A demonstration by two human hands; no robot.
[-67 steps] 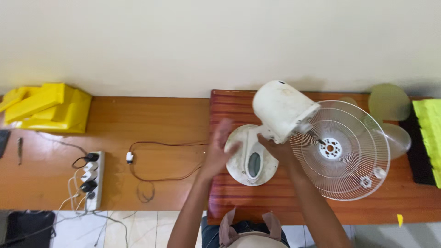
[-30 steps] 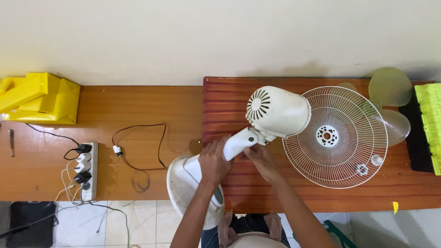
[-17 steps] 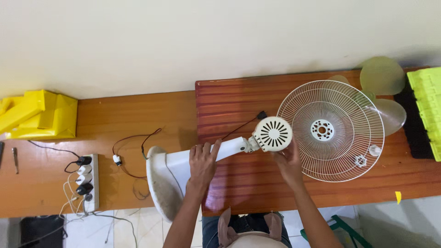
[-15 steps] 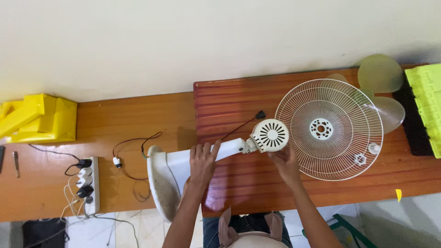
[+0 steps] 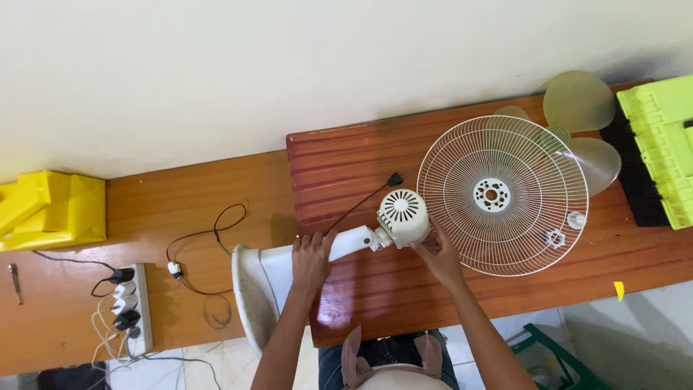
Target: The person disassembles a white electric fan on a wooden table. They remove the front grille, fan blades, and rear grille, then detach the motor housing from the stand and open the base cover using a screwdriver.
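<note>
A white plastic fan body (image 5: 339,245), laid on its side across the near left corner of the reddish wooden table (image 5: 346,162), is gripped at its neck by the left hand (image 5: 311,261). Its round vented motor housing (image 5: 403,216) is cupped from below by the right hand (image 5: 438,254), fingers curled. Farther right, a white wire fan guard (image 5: 503,195) is seen lying flat, with pale translucent fan blades (image 5: 580,119) at the far edge.

Bright, even light; soft shadows

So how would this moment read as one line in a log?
left hand: grips fan neck | right hand: under motor housing | fan: lying flat | wire guard: beside, on table
</note>
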